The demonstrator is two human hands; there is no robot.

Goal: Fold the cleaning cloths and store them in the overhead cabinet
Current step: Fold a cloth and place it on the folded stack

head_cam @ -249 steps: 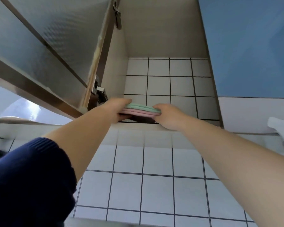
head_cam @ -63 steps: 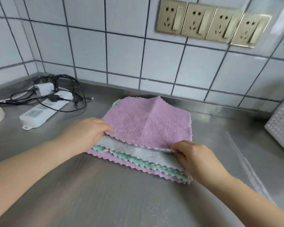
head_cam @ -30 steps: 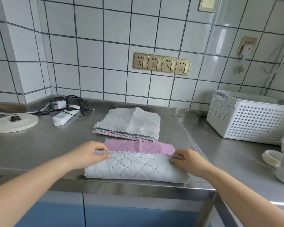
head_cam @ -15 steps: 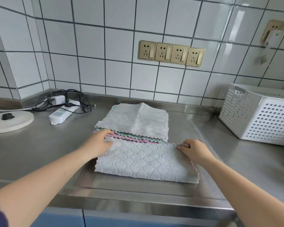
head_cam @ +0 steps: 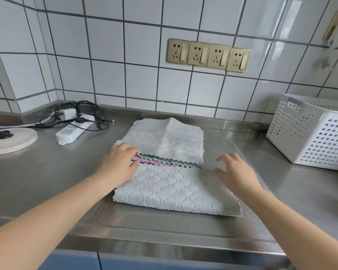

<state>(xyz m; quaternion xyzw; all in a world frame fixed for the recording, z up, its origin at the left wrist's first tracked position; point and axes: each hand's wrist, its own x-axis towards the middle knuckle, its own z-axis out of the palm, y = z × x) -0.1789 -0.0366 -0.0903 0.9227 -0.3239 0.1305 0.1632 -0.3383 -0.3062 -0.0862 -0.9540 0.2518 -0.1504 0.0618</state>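
A cloth folded in half, grey quilted side up, lies on the steel counter in front of me. Behind it sits a stack of unfolded cloths, grey on top with green and pink edges showing below. My left hand rests on the folded cloth's far left corner, its fingertips at the edge of the stack. My right hand hovers just over the far right corner with fingers spread and holds nothing.
A white perforated basket stands at the right. A power strip with tangled black cables and a round white kettle base lie at the left. Four wall sockets sit on the tiled wall. The counter's front edge runs just below the cloth.
Half a second ago both hands pressed the far edge of the folded cloth. My right hand has now lifted off with fingers spread; my left hand has shifted slightly toward the stack.
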